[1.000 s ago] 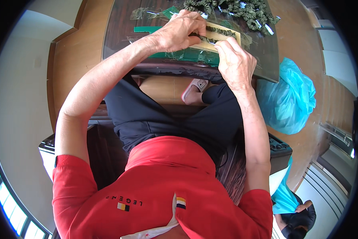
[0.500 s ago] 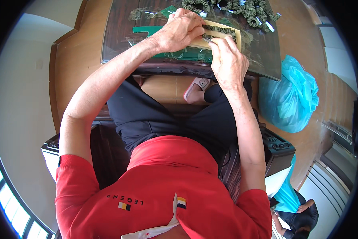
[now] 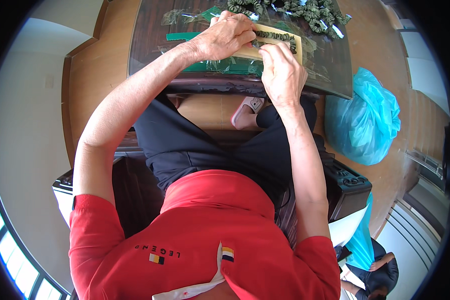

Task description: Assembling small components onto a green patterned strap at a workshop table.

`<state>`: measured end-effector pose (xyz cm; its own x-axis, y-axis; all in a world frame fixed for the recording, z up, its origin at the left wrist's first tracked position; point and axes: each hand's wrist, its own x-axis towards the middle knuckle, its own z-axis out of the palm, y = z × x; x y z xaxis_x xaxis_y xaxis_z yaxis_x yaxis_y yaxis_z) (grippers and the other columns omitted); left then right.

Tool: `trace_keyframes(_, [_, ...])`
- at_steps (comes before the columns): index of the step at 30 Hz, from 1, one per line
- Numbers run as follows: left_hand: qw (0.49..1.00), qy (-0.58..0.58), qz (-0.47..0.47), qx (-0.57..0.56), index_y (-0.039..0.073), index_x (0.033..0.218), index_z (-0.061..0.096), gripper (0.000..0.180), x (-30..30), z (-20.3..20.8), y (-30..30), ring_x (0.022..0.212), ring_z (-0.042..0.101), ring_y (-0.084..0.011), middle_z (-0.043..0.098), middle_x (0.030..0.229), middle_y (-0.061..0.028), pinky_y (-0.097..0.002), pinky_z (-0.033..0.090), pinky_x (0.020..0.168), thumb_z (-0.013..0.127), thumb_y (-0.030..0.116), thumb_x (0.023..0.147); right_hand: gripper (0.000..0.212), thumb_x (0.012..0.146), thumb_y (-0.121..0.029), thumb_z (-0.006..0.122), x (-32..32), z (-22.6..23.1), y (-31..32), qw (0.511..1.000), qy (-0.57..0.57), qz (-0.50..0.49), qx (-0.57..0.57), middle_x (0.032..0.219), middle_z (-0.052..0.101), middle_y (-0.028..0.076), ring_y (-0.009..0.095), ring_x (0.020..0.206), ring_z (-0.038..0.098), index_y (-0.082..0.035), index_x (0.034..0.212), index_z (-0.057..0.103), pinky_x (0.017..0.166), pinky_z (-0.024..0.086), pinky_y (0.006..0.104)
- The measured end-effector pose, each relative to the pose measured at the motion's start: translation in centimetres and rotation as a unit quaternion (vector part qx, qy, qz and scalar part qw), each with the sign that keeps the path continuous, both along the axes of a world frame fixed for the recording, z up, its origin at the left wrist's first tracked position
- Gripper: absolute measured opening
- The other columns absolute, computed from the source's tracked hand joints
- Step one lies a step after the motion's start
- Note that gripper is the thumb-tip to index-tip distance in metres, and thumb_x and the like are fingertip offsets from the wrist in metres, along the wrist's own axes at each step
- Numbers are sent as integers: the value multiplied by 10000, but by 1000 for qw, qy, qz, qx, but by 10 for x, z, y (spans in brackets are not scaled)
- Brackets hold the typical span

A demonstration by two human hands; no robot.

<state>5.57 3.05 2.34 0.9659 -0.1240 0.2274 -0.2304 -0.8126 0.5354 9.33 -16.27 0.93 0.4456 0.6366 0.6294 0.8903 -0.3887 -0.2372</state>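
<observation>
A dark green gathered fabric band, like a scrunchie (image 3: 277, 36), lies curved on a pale yellow board (image 3: 299, 46) on the table. My left hand (image 3: 226, 36) comes over the board's left end, its fingers closed at the band's left part. Close beside it, my right hand (image 3: 284, 75) pinches at the board's near side, thumb and finger together. What sits in that pinch is too small to name. The fingertips of both hands almost meet, and my left hand hides part of the band.
Several similar scrunchies (image 3: 320, 17) with white tags are heaped at the table's far side. Green pieces and clear tape cover parts of the dark table (image 3: 335, 65). A blue plastic bag (image 3: 367, 120) stands on the floor at right. Another person (image 3: 377, 270) is at lower right.
My right hand has shifted slightly left and its fingers have turned inward toward my left hand. The thin metallic thing at its fingertips no longer shows. My left hand has barely moved.
</observation>
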Motion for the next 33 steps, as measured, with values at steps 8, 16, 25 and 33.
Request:
trace_keyframes(8, [997,78,-14,13,58,960,735,327,18,21,2,966,482,-321,648,1121,-106,-467,420,842,608,351,891,47,859,-79,663,7,3,-12,997,57,43,21,844,637,-21,231,575,544,-116,885,675,568,455,338])
trace_keyframes(16, [927,250,-86,264,37,867,737,339,41,65,-20,944,515,-340,676,1049,-123,-499,421,850,501,274,924,57,850,-98,678,10,-5,-5,998,26,43,37,843,633,-34,230,552,546,-137,891,682,552,453,341])
trace_keyframes(25, [950,225,-75,202,15,873,726,348,51,45,-10,867,531,-324,674,1037,-121,-476,425,857,487,262,932,67,838,-114,693,12,-5,-10,997,-73,-28,-16,855,636,-51,226,542,563,-153,892,688,540,457,343])
trace_keyframes(33, [969,185,-103,127,33,895,715,290,40,41,2,856,529,-305,649,977,-142,-440,418,863,519,242,939,100,795,-87,724,14,-2,-9,996,-88,-3,16,851,600,-50,196,504,552,-149,850,669,503,439,331])
